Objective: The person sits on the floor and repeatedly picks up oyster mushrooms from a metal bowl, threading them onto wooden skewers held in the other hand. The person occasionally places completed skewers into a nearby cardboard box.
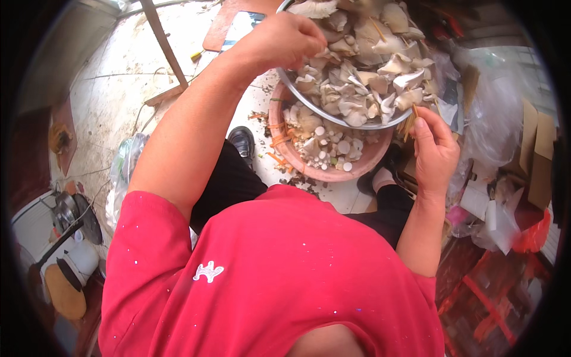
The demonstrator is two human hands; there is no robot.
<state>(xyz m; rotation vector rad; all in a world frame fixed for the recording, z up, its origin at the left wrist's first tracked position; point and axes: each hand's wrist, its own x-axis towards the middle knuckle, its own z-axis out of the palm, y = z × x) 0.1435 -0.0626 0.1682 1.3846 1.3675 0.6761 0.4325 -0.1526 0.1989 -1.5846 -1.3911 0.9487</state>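
Observation:
A wide metal basin [308, 101] holds a heap of torn oyster mushroom pieces [352, 96], some on wooden skewers. My right hand [435, 149] pinches a thin wooden skewer [415, 110] between thumb and forefinger at the basin's near right rim. A mushroom piece [408, 99] appears to be at that skewer's far end. More sticks [407, 127] show beside the fingers. My left hand [285, 40] hangs over the basin's left rim with fingers bent toward the mushrooms; whether it holds anything is hidden.
Below the metal basin stands a pinkish plastic tub [328, 175] with mushroom stem ends [332, 149]. Dark scraps [303, 180] litter the tiled floor. Clear plastic bags [490, 111] and cardboard [542, 151] lie at right. A wooden frame [165, 44] stands at left, near a plastic bag [122, 167].

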